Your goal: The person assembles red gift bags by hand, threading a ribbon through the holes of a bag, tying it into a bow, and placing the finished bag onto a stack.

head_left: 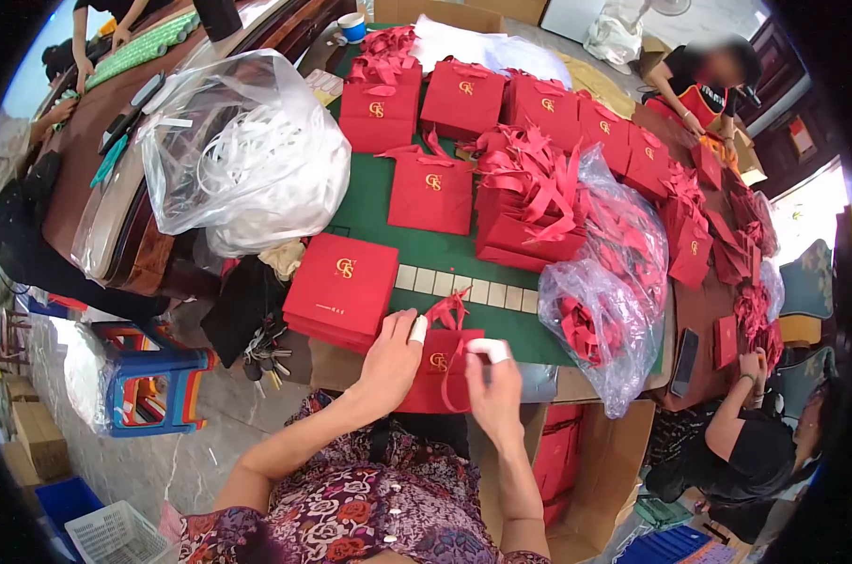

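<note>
A red paper gift bag (426, 390) with a gold emblem stands at the table's front edge, against my body. My left hand (393, 359) is closed at its upper left side, a white cover on one finger. My right hand (494, 381), also with a white-covered finger, is curled at the bag's right side, pinching its red ribbon handle (450, 376). Another ribbon loop (449, 308) rises behind the bag's top. Left of my hands lies a stack of flat red bags (341, 287). A row of small cream pieces (459, 287) lies just beyond.
Finished-looking red bags (430, 193) and a ribbon-topped pile (529, 202) stand on the green tabletop (365, 197). Clear plastic (595, 282) holds red ribbons at right; another plastic bag (257, 155) holds white strips. An open carton (623, 461) sits below. Other people work around the tables.
</note>
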